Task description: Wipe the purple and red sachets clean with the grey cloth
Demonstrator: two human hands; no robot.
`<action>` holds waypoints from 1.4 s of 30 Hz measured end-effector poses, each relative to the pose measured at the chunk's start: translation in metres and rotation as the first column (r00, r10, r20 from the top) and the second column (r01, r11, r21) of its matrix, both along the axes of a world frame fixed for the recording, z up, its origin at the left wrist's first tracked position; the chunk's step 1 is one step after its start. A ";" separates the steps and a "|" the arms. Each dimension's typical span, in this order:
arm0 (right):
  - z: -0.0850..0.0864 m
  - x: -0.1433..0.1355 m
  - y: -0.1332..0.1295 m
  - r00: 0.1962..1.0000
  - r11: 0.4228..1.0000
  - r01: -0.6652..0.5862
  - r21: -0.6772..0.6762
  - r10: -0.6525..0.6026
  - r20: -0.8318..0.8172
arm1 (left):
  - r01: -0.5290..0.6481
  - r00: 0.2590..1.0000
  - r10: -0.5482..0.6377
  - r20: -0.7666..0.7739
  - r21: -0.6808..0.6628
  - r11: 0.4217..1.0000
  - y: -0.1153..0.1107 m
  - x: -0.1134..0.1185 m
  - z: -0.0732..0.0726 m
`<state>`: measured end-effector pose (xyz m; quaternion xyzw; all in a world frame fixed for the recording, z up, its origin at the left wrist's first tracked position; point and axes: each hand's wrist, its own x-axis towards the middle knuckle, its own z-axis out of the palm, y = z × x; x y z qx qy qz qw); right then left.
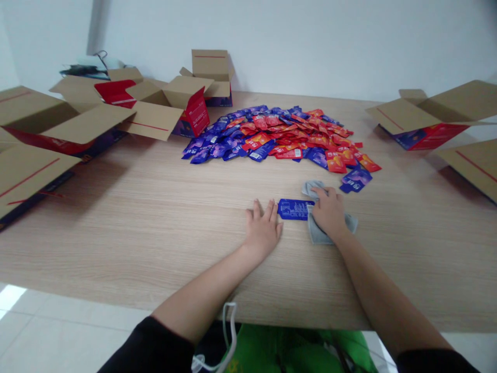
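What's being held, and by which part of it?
The right grip has the grey cloth by its middle, over the right end of the blue packet. The left grip holds nothing, spread beside the packet.

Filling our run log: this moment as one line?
left hand: at sachet edge | right hand: on cloth | pile: beyond both

No wording is legible. The flat blue sachet (294, 209) bears dense white small print, unreadable. Clock centred on it: the blue packet (356, 178) at 2 o'clock shows large white characters, blurred; the pile (279, 132) at 12, likewise; the carton (197, 115) at 10–11, illegible white lines.
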<state>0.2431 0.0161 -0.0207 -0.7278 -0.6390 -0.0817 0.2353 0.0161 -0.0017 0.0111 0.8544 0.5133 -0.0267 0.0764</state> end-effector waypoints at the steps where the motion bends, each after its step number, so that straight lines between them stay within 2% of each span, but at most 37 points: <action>1: 0.001 0.001 0.002 1.000 1.000 -0.001 0.006 0.001 -0.020 | 0.001 1.000 -0.001 0.000 0.001 1.000 0.000 0.000 0.000; 7: 0.023 -0.012 0.012 0.996 0.997 -0.008 0.072 0.015 -0.091 | 0.006 1.000 -0.006 0.016 0.027 1.000 -0.001 -0.001 -0.003; 11: 0.035 -0.048 0.013 0.979 0.984 -0.164 0.072 0.172 -0.108 | 0.008 1.000 -0.008 0.003 0.012 1.000 -0.001 -0.001 0.001; 14: 0.031 -0.078 0.010 0.954 0.955 -0.297 -0.018 0.297 -0.032 | 0.009 1.000 -0.009 -0.009 -0.003 1.000 0.000 0.000 0.005; 16: 0.026 -0.088 0.006 0.938 0.936 -0.339 -0.098 0.344 0.037 | 0.007 1.000 -0.008 -0.020 -0.018 1.000 0.000 0.000 0.006; 18: 0.020 -0.084 0.003 0.937 0.935 -0.326 -0.138 0.339 0.084 | 0.006 1.000 -0.006 -0.020 -0.020 1.000 0.000 0.000 0.005; 21: 0.013 -0.055 -0.001 0.976 0.975 -0.194 -0.108 0.203 0.080 | 0.007 1.000 -0.007 -0.002 0.005 1.000 0.000 -0.001 0.004; 24: 0.008 -0.020 -0.002 0.998 0.997 -0.061 -0.038 0.060 -0.017 | 0.015 0.999 -0.016 0.045 0.034 0.999 0.001 -0.003 0.004; 27: 0.004 0.002 -0.002 0.988 0.999 -0.043 0.022 0.046 -0.145 | -0.012 0.992 0.001 0.127 0.085 0.996 0.007 -0.004 0.007; 30: 0.004 0.003 0.001 0.962 0.993 -0.086 0.075 0.102 -0.253 | -0.068 0.981 0.048 0.189 0.105 0.992 0.017 -0.004 0.007; 35: 0.010 -0.005 0.005 0.896 0.968 -0.224 0.110 0.249 -0.368 | -0.037 0.963 0.025 0.269 0.039 0.999 0.032 -0.005 -0.001; 38: 0.019 -0.003 0.003 0.861 0.972 -0.189 0.137 0.231 -0.452 | -0.045 0.946 0.058 0.318 -0.048 0.998 0.035 -0.006 -0.003; 42: 0.025 -0.002 0.000 0.840 0.985 -0.112 0.129 0.163 -0.518 | -0.153 0.932 0.177 0.316 -0.101 0.983 0.037 -0.006 -0.003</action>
